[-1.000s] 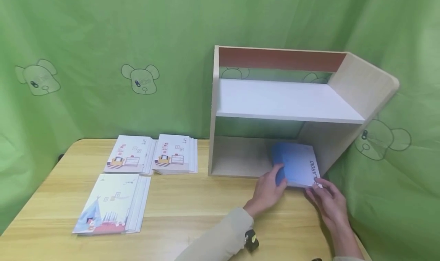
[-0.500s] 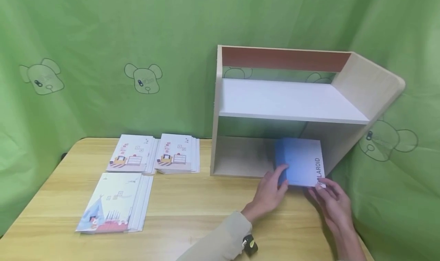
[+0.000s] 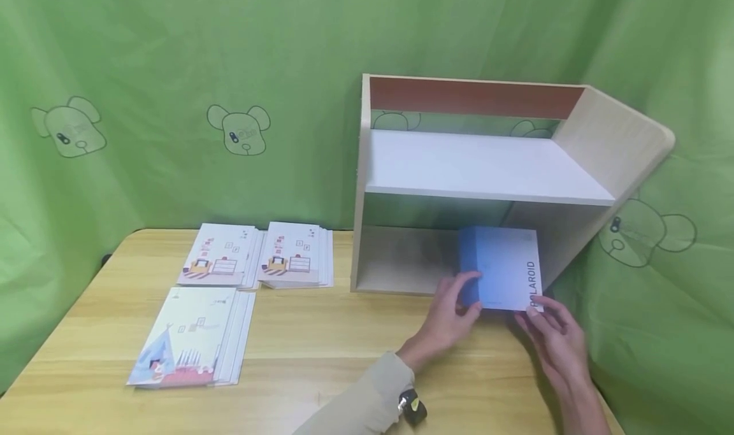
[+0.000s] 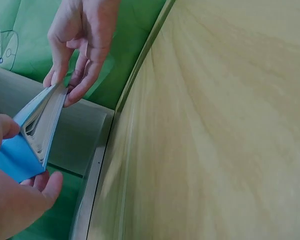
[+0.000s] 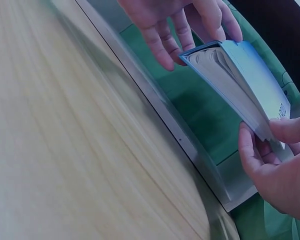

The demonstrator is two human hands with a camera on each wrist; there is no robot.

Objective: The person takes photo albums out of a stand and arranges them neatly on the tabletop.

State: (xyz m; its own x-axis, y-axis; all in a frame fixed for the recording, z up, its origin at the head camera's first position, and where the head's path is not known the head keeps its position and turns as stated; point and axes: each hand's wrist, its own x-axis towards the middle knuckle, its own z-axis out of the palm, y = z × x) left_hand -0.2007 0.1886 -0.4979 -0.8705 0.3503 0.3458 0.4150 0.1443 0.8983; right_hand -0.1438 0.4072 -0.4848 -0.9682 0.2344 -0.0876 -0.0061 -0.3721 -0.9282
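A blue-to-white photo album (image 3: 507, 266) with POLAROID lettering is held at the front of the shelf unit's lower compartment, its face towards the head camera. My left hand (image 3: 441, 317) grips the spine side, thumb and fingers on opposite covers. At the opposite lower corner, by the lettering, my right hand (image 3: 556, 339) pinches the cover edges. The left wrist view has the album (image 4: 17, 160) between both hands, its white page edges spread into a wedge. Those pages appear also in the right wrist view, where the right thumb (image 5: 287, 130) presses on the front cover.
The wooden shelf unit (image 3: 360, 231) has a white upper board (image 3: 476, 167) above the album. Two piles of illustrated booklets (image 3: 220, 256) lie at the table's back left, with another pile (image 3: 183, 339) in front. A green curtain (image 3: 287, 46) hangs behind.
The album's far edge has risen and its face has turned more upright towards the camera. Both hands keep their hold on it, with small shifts. The booklet piles stay put.
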